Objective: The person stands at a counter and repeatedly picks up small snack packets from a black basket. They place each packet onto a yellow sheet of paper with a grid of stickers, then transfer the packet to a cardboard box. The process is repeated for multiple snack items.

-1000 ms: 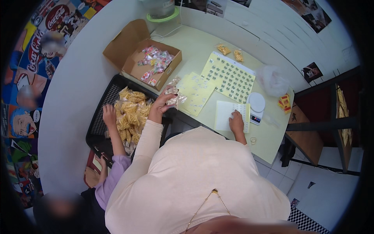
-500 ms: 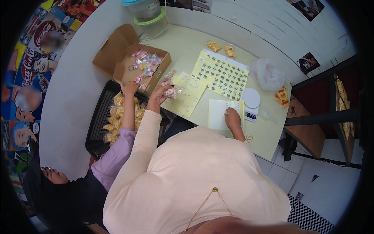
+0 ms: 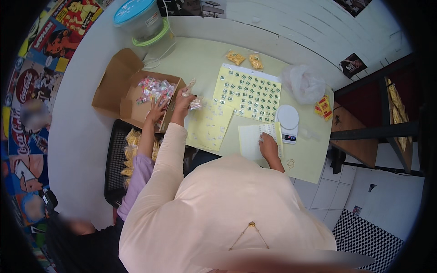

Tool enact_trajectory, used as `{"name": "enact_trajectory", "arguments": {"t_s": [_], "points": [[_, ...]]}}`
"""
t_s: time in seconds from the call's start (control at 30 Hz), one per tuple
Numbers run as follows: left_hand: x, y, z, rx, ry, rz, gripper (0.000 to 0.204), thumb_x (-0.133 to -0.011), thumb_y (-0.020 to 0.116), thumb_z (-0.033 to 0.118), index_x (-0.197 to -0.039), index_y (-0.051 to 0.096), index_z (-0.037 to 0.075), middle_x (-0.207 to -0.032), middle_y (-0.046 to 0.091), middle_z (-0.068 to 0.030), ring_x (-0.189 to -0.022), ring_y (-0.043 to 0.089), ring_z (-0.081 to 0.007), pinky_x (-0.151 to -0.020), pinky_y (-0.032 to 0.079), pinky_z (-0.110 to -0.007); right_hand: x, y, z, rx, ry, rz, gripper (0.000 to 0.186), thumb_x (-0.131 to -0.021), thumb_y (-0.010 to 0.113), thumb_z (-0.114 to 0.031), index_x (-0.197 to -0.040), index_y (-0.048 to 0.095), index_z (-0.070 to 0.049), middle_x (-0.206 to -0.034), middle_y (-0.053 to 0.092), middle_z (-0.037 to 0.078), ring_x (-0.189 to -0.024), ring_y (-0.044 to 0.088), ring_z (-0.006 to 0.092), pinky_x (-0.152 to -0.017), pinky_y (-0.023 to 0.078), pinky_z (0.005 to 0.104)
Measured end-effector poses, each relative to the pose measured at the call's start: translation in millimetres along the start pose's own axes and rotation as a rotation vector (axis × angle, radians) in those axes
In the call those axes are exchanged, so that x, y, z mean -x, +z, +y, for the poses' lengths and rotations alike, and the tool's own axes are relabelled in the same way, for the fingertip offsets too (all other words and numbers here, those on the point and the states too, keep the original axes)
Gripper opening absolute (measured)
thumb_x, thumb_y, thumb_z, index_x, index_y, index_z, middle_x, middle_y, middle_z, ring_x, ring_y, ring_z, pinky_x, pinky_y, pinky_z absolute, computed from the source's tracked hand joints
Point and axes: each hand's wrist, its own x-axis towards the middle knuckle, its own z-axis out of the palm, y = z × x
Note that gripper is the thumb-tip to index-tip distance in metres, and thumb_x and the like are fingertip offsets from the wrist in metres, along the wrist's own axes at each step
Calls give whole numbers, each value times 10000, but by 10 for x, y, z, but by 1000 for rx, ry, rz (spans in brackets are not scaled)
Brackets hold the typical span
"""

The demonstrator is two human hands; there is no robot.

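Right hand (image 3: 268, 146) palm-down on notebook (image 3: 249, 140)

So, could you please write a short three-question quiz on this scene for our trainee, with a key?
1. What lies under the person's right hand?
2. True or false: the person's left hand is empty.
3. How many yellow packets lie just past the far edge of the green-marked sheet?

Key:
1. The open notebook.
2. False: it holds at least one clear packet.
3. Two.
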Motion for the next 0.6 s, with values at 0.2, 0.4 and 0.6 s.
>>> {"name": "enact_trajectory", "arguments": {"t_s": [0.2, 0.4, 0.6], "points": [[-488, 33, -240, -566, 409, 153, 515, -630, 685, -13, -1104, 500, 61, -1090, 496, -164, -1015, 513, -286, -840, 448, -388, 1, 1, -101, -30, 46, 14, 297, -794, 610, -90, -1078, 577, -11, -1172, 572, 159, -1067, 538, 322, -899, 438, 400], [-422, 206, -208, -826, 553, 279, 516, -634, 755, 121, -1099, 536, 79, -1250, 371, -180, -1162, 374, -375, -961, 352, -453, 0, 12, -77, -57, 92, 5, 276, -793, 606, -85, -1058, 584, -10, -1244, 538, 137, -1118, 510, 297, -928, 431, 389], [-232, 337, -11, -1263, 558, 295, 431, -671, 712, 171, -1093, 625, 149, -1366, 331, -148, -1228, 319, -371, -993, 278, -538, 61, 60, -44, -50, 65, 30, 265, -790, 603, -75, -1048, 583, -14, -1254, 534, 114, -1127, 500, 292, -928, 431, 387]]}}
